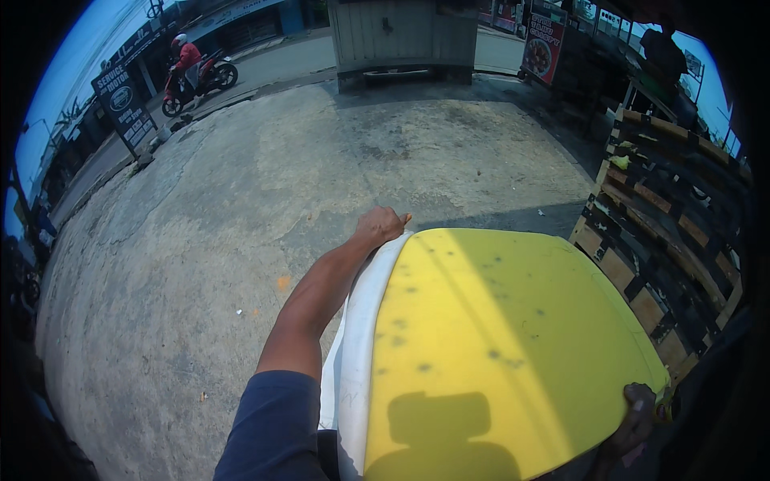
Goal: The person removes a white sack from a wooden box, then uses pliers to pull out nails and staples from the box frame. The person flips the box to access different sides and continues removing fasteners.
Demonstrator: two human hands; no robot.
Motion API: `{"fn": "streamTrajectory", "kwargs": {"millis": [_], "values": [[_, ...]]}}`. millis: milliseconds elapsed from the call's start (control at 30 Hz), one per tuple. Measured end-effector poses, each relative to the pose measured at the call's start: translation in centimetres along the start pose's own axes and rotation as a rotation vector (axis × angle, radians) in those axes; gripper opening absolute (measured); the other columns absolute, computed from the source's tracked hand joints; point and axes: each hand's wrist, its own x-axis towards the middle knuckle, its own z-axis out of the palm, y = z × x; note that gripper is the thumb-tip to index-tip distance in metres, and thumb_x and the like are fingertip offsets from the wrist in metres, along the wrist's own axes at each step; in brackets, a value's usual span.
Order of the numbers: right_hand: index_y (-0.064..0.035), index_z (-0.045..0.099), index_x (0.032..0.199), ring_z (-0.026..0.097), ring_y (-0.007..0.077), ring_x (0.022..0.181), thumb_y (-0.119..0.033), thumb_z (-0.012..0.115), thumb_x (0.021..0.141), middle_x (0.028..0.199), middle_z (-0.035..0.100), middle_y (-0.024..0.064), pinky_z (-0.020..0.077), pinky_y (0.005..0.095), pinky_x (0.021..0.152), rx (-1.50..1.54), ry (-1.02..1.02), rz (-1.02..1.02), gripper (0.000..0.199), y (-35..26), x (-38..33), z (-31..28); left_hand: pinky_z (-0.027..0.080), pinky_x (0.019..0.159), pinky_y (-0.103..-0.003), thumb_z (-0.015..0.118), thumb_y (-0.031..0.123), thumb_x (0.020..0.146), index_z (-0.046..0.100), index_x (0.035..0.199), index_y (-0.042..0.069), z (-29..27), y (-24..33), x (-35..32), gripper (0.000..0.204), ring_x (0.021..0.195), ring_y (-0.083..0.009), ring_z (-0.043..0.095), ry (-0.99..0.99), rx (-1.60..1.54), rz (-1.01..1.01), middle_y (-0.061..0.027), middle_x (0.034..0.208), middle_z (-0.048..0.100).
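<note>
A big yellow slab [481,321] with rounded corners and scattered dark spots fills the lower middle of the view. Along its left side runs a white, sheet-like edge [369,321]; whether this is a cover or part of the slab is unclear. My left hand [381,225] is closed at the far left corner, on the white edge, and a small orange bit shows at its fingers. At the near right corner my right hand [638,409] grips the slab's rim, with the thumb on top and the other fingers mostly hidden underneath.
Stacked wooden pallets [658,232] stand close by the slab's right side. A grey metal stall [405,40] is ahead across the concrete ground [184,280]. A signboard [124,104] stands far left, near a rider on a red motorbike [196,76]. A food banner [544,44] hangs far right.
</note>
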Motion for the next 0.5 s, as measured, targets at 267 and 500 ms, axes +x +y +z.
{"fn": "streamTrajectory", "kwargs": {"millis": [267,500], "values": [[0.0043,0.069,0.091,0.066,0.032,0.099,-0.016,0.045,0.1,0.091,0.071,0.0161,0.0464,0.0487,0.101,-0.071,0.007,0.023,0.033,-2.3,-0.4,1.2,0.054,0.083,-0.049,0.058,0.042,0.103,0.074,0.101,0.002,20.4,-17.1,-10.6,0.043,0.096,-0.0378,0.071,0.113,-0.157,-0.2,-0.0213,0.102,0.073],[0.0027,0.069,0.118,0.056,0.0361,0.127,-0.019,0.045,0.102,0.123,0.069,0.0183,0.0385,0.0496,0.112,-0.27,0.1,0.073,0.037,-2.4,-1.2,1.7,0.048,0.089,-0.052,0.058,0.044,0.103,0.067,0.11,0.005,17.5,-15.2,-7.2,0.041,0.105,-0.0374,0.064,0.054,-0.18,-0.161,-0.0205,0.112,0.067]]}}
